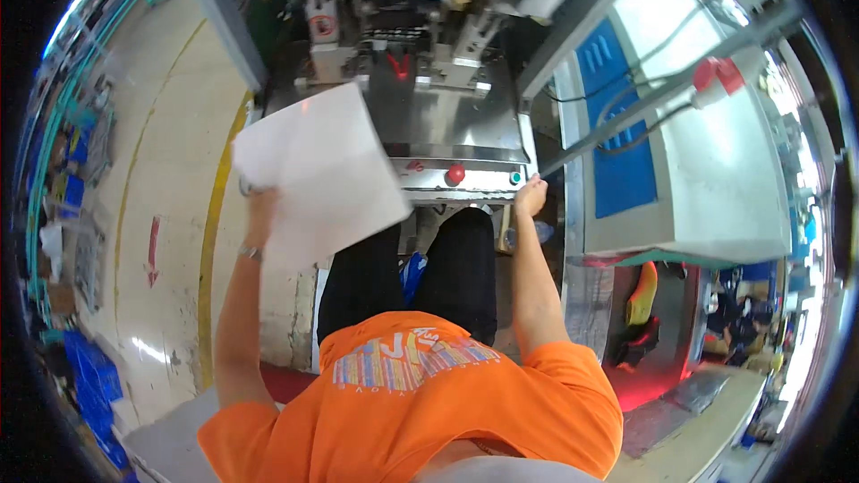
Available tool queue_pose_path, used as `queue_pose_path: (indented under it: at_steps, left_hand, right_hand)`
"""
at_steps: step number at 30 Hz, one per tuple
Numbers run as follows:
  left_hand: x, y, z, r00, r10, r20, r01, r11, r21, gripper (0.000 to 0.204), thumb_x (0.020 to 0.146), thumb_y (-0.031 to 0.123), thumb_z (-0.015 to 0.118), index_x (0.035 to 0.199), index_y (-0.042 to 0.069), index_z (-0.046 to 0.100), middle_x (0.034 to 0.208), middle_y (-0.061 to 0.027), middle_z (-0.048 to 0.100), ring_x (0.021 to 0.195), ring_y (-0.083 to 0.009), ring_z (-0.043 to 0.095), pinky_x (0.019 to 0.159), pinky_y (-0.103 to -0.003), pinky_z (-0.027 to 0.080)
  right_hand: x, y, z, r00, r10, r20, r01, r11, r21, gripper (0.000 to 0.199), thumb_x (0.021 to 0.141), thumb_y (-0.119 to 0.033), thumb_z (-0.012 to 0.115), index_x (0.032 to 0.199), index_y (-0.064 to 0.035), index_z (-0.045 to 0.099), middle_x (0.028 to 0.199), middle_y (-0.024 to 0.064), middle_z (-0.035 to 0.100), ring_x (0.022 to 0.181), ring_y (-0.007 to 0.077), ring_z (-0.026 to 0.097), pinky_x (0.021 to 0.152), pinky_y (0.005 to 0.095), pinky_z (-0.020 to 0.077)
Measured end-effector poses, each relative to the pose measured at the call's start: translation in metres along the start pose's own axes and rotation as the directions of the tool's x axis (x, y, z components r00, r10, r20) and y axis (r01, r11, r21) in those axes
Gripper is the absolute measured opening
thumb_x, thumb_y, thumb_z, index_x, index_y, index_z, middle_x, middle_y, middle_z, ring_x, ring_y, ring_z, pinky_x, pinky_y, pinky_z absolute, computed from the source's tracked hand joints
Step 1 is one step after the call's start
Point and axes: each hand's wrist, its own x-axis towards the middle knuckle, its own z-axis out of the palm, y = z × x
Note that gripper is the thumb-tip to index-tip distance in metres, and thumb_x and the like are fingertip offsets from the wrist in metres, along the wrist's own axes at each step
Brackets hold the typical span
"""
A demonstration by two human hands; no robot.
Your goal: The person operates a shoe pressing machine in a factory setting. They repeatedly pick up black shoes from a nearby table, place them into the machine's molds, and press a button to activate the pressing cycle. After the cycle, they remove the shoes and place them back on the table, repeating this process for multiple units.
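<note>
Left hand [259,215]: I grip a white sheet [318,174] by its lower left corner — fingers clenched on it.
White sheet: held up, tilted, over the left front of the metal tabletop [447,116] of the machine.
Right hand [530,195]: resting on the tabletop's front right corner, just beside the green button [515,177] — holding nothing.
Red button [455,174]: on the front edge, between my hands.

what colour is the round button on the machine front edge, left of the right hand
Red: the round push button on the metal machine's front panel, clearest in the head view.
</note>
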Motion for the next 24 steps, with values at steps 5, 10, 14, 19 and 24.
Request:
queue_pose_path:
  at_steps: [5,10,14,19,24]
  left_hand:
    - [0.001,0.129,-0.073,0.987,-0.159,0.015,0.146,0.860,-0.489,0.025,0.084,0.019,0.045,0.101,0.004,0.054,0.084,-0.0073,0.056,0.070,-0.0151,0.052,0.061,-0.029,0.043]
    - [-0.009,0.190,-0.127,0.937,-0.321,0.139,0.344,0.918,-0.196,0.035,0.087,0.031,0.041,0.097,0.000,0.054,0.077,-0.0106,0.058,0.070,-0.0225,0.055,0.063,-0.034,0.044]
    - [-0.013,0.216,-0.121,0.934,-0.238,0.267,-0.048,0.657,0.753,0.043,0.085,0.040,0.047,0.097,0.000,0.057,0.088,-0.0136,0.058,0.081,-0.0235,0.056,0.070,-0.033,0.043]
    - [-0.025,0.127,-0.154,0.989,-0.121,-0.088,0.147,0.899,0.413,0.046,0.081,0.039,0.053,0.081,-0.006,0.060,0.075,-0.0201,0.061,0.074,-0.0303,0.059,0.068,-0.036,0.045]
    - [-0.061,0.106,-0.137,0.971,-0.225,0.081,0.076,0.610,0.789,0.044,0.077,0.034,0.059,0.079,-0.010,0.060,0.074,-0.0199,0.062,0.075,-0.0310,0.061,0.067,-0.034,0.046]
  right_hand:
    - [0.006,0.010,0.004,0.998,0.009,-0.057,-0.009,1.000,-0.005,0.037,0.086,-0.035,0.040,0.086,-0.0009,0.055,0.087,0.0200,0.058,0.083,0.0364,0.054,0.072,0.0427,0.0402]
    - [0.001,0.007,0.001,1.000,0.017,-0.024,-0.017,1.000,0.001,0.038,0.086,-0.036,0.040,0.087,-0.0012,0.055,0.085,0.0191,0.059,0.078,0.0359,0.056,0.069,0.0434,0.0415]
    - [0.006,0.010,0.002,0.999,0.020,-0.032,-0.021,1.000,-0.021,0.038,0.086,-0.036,0.040,0.089,-0.0015,0.055,0.089,0.0185,0.058,0.084,0.0350,0.055,0.071,0.0429,0.0413]
    - [0.006,0.010,-0.002,0.998,0.033,-0.046,-0.032,0.999,0.011,0.038,0.086,-0.037,0.039,0.088,-0.0023,0.054,0.089,0.0179,0.058,0.084,0.0351,0.055,0.071,0.0428,0.0413]
    - [0.005,0.007,0.003,0.999,0.029,-0.033,-0.029,1.000,0.009,0.038,0.085,-0.037,0.040,0.087,-0.0016,0.054,0.089,0.0189,0.058,0.082,0.0361,0.055,0.071,0.0437,0.0410]
